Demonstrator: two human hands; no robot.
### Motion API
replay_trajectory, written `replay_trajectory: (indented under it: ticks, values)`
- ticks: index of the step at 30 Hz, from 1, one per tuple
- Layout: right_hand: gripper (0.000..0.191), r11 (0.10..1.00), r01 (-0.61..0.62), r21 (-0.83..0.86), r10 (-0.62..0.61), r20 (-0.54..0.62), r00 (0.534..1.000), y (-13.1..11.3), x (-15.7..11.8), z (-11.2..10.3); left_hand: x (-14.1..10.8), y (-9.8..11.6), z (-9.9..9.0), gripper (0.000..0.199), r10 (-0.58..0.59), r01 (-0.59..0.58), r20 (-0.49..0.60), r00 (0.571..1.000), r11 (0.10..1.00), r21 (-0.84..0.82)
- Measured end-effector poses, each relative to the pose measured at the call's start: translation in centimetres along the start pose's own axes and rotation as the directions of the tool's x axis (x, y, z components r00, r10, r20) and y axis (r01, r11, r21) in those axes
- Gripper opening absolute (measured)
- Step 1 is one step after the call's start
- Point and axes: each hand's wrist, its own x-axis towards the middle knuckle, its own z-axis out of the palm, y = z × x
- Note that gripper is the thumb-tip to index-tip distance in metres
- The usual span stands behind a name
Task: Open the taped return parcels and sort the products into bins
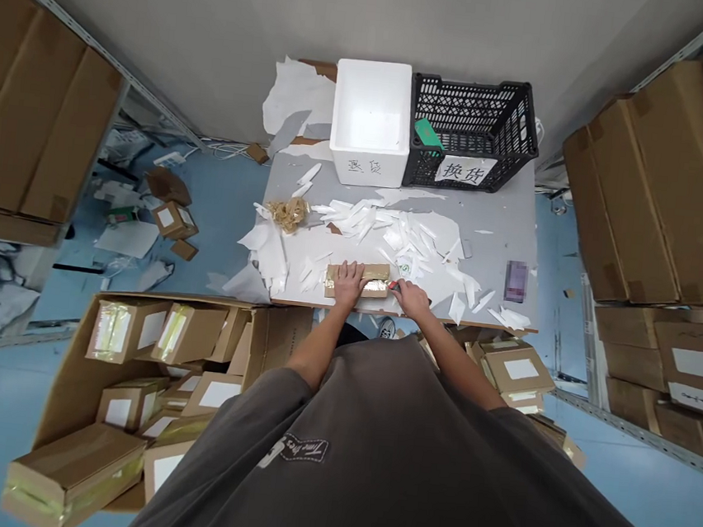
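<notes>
A small cardboard box point(377, 271) with shiny clear tape lies lengthwise near the table's front edge. My left hand point(348, 283) holds it down from above, closed over its left half with fingertips at the far side. At the box's right end, my right hand point(412, 299) is closed around a red-tipped cutter point(393, 285). The tip is beside the taped end; whether the blade touches the tape is too small to tell. White paper scraps point(413, 235) lie just beyond both hands.
A white foam bin point(367, 165) and a black crate point(514, 159) holding a green box point(428, 135) stand at the table's back. Crumpled brown tape point(289, 214) sits left. A large carton point(71, 373) of boxes is at my left; more boxes point(512, 368) are at right.
</notes>
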Motion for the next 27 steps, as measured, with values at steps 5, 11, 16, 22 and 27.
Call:
replay_trajectory:
  ticks: [5, 11, 16, 22, 27]
  values:
    - [0.037, 0.851, -0.503, 0.153, 0.519, -0.092, 0.850, 6.5, -1.9, -2.2, -0.2, 0.2, 0.0, 0.079, 0.016, -0.016, -0.007, 1.000, 1.000, -0.016]
    - [0.030, 0.959, -0.243, 0.143, 0.253, -0.056, 0.966, 7.8, -2.2, -4.0, 0.2, 0.0, 0.7, 0.071, -0.017, 0.007, -0.071, 0.997, 0.991, -0.132]
    - [0.026, 0.965, 0.009, 0.261, -0.012, 0.009, 1.000, 1.2, -1.4, -0.8, 0.8, -0.4, 1.8, 0.054, -0.046, -0.002, -0.152, 0.987, 0.953, -0.304]
    - [0.023, 0.951, -0.137, 0.276, 0.156, -0.047, 0.987, 1.7, 1.0, -2.1, 0.7, -0.4, 2.1, 0.051, -0.077, -0.015, -0.168, 0.983, 0.873, -0.488]
    - [0.018, 0.893, -0.325, 0.310, 0.379, -0.131, 0.916, 7.7, -0.1, -5.8, 0.5, -0.1, 1.8, 0.054, -0.095, 0.004, -0.152, 0.984, 0.861, -0.509]
